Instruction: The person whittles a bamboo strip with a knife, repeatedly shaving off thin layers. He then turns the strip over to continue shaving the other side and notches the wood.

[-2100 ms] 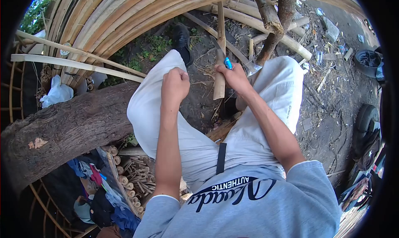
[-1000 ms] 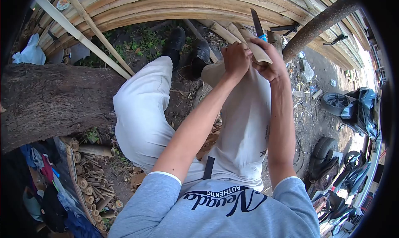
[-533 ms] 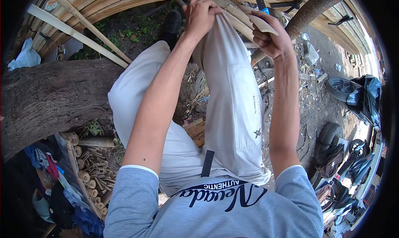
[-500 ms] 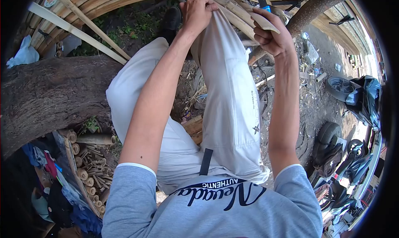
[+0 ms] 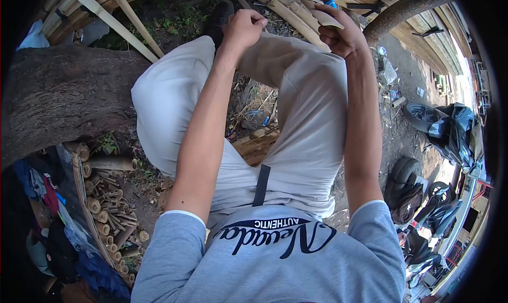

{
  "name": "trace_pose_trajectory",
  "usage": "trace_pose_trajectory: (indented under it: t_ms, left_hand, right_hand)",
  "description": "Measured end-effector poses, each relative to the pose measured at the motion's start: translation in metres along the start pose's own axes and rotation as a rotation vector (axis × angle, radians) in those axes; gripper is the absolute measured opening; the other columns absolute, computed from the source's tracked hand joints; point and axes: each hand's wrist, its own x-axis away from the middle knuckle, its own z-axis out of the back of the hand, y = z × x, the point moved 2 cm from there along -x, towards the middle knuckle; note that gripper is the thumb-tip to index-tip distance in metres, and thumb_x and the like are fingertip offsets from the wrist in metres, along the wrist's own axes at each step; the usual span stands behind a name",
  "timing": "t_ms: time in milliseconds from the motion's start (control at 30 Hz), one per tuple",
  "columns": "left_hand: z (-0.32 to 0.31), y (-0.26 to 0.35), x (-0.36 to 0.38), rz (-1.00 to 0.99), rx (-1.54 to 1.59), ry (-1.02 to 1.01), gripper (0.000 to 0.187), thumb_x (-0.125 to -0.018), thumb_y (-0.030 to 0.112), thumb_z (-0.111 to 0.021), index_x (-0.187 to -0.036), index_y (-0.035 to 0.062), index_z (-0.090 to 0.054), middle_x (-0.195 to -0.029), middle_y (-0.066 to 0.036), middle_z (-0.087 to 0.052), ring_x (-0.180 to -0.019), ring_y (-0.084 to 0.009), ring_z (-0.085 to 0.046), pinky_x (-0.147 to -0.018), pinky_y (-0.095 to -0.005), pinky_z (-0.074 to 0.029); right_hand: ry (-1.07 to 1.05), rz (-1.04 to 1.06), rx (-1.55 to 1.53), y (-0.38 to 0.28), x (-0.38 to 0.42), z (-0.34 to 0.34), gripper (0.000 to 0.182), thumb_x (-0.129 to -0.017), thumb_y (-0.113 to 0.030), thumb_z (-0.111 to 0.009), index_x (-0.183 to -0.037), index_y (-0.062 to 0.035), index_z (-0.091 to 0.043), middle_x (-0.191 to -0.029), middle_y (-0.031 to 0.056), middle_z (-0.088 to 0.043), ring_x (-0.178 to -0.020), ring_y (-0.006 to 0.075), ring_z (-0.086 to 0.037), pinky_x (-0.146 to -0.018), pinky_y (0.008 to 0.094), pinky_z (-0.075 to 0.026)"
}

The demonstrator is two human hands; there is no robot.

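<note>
My left hand [image 5: 243, 30] is curled closed beside the lower end of a pale trouser leg [image 5: 312, 86]. Its fingers hide whatever may be inside them. My right hand [image 5: 343, 37], at the upper right, is wrapped round a knife [image 5: 329, 4] with a dark blade pointing up and a blue band below it. A pale flat piece [image 5: 329, 19] shows along the thumb of this hand. Past the left hand, a dark shoe [image 5: 221, 18] rests on the ground.
Long bamboo strips [image 5: 286, 9] curve across the top, and two pale slats [image 5: 132, 20] lean at the upper left. A thick trunk [image 5: 69, 96] lies left, above cut bamboo pieces [image 5: 108, 197]. A branch [image 5: 402, 12] crosses the upper right. A motorcycle [image 5: 450, 133] stands at right.
The right leg's knee has swung out to the right and bent. My left hand has come slightly down and left, away from the trouser fabric it was gripping. The knife stays in my right hand.
</note>
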Motion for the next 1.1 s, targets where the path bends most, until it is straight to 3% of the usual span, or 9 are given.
trace_pose_trajectory:
  t_ms: [200, 300, 367, 567, 667, 767, 833, 967, 1100]
  left_hand:
    - [0.035, 0.035, 0.079, 0.182, 0.613, 0.190, 0.047, -0.102, 0.040, -0.051, -0.107, -0.0051, -0.063, -0.091, -0.008, -0.069, -0.087, -0.0159, -0.064, -0.076, -0.0317, -0.049]
    - [0.019, 0.032, 0.119, 0.321, 0.639, 0.094, 0.051, -0.104, 0.045, -0.042, -0.110, -0.0019, -0.060, -0.089, -0.007, -0.068, -0.077, -0.0163, -0.065, -0.071, -0.0314, -0.049]
    - [0.006, 0.032, 0.144, 0.496, 0.929, -0.219, 0.051, -0.104, 0.046, -0.037, -0.109, 0.0002, -0.060, -0.085, -0.006, -0.067, -0.069, -0.0164, -0.064, -0.065, -0.0306, -0.049]
    - [-0.017, 0.020, 0.162, 0.620, 0.978, -0.383, 0.046, -0.105, 0.040, -0.038, -0.106, 0.0008, -0.061, -0.076, -0.007, -0.063, -0.056, -0.0169, -0.061, -0.051, -0.0290, -0.047]
    - [-0.032, 0.036, 0.166, 0.548, 0.618, -0.286, 0.046, -0.105, 0.039, -0.038, -0.100, 0.0001, -0.060, -0.069, -0.005, -0.057, -0.056, -0.0149, -0.061, -0.049, -0.0277, -0.046]
    - [-0.045, 0.019, 0.165, 0.572, 0.781, -0.262, 0.044, -0.106, 0.036, -0.037, -0.092, 0.0003, -0.059, -0.067, -0.004, -0.056, -0.053, -0.0120, -0.057, -0.047, -0.0256, -0.043]
    - [-0.046, 0.017, 0.169, 0.655, 0.954, -0.148, 0.043, -0.106, 0.036, -0.039, -0.088, 0.0014, -0.058, -0.068, -0.004, -0.055, -0.052, -0.0117, -0.052, -0.049, -0.0262, -0.040]
    - [-0.043, 0.014, 0.180, 0.771, 1.345, -0.176, 0.039, -0.104, 0.036, -0.042, -0.093, 0.0020, -0.057, -0.068, -0.004, -0.053, -0.050, -0.0132, -0.047, -0.050, -0.0275, -0.039]
    - [-0.055, -0.018, 0.191, 0.753, 1.204, -0.123, 0.040, -0.105, 0.034, -0.040, -0.082, 0.0060, -0.057, -0.064, -0.003, -0.053, -0.049, -0.0117, -0.046, -0.048, -0.0266, -0.038]
  right_hand:
    - [0.066, -0.006, 0.052, 0.048, 0.026, -0.038, 0.024, -0.093, -0.026, -0.063, -0.080, -0.0068, -0.059, -0.058, -0.0026, -0.051, -0.041, 0.0073, -0.040, -0.038, 0.0258, -0.025]
    - [0.009, -0.028, 0.071, 0.079, 0.044, -0.056, 0.033, -0.097, -0.028, -0.059, -0.071, -0.0080, -0.057, -0.055, -0.0036, -0.048, -0.040, 0.0061, -0.038, -0.038, 0.0265, -0.025]
    - [0.001, -0.074, 0.082, 0.098, 0.059, -0.057, 0.035, -0.098, -0.030, -0.058, -0.072, -0.0073, -0.058, -0.056, -0.0026, -0.049, -0.041, 0.0060, -0.039, -0.040, 0.0271, -0.026]
    - [-0.075, -0.186, 0.220, 0.123, 0.069, -0.026, 0.039, -0.097, -0.036, -0.060, -0.073, -0.0059, -0.062, -0.061, -0.0019, -0.052, -0.046, 0.0059, -0.039, -0.042, 0.0261, -0.026]
    - [-0.140, -0.189, 0.164, 0.133, 0.069, -0.020, 0.041, -0.099, -0.039, -0.058, -0.074, -0.0059, -0.062, -0.062, -0.0030, -0.053, -0.051, 0.0049, -0.044, -0.043, 0.0249, -0.030]
    - [-0.052, -0.148, 0.234, 0.147, 0.065, -0.010, 0.046, -0.100, -0.040, -0.056, -0.075, -0.0011, -0.060, -0.057, 0.0040, -0.053, -0.050, 0.0095, -0.047, -0.045, 0.0307, -0.035]
    - [0.069, 0.213, 0.639, 0.141, 0.066, 0.003, 0.047, -0.101, -0.038, -0.053, -0.078, 0.0030, -0.057, -0.055, 0.0156, -0.052, -0.048, 0.0236, -0.051, -0.049, 0.0396, -0.039]
    - [-0.059, 0.313, 0.674, 0.141, 0.102, 0.006, 0.042, -0.102, -0.032, -0.049, -0.077, 0.0017, -0.055, -0.059, 0.0230, -0.053, -0.057, 0.0435, -0.054, -0.053, 0.0459, -0.041]
    - [-0.223, 0.424, 0.881, 0.169, 0.109, -0.001, 0.039, -0.099, -0.031, -0.056, -0.072, -0.0023, -0.055, -0.058, 0.0217, -0.054, -0.056, 0.0434, -0.056, -0.052, 0.0491, -0.043]
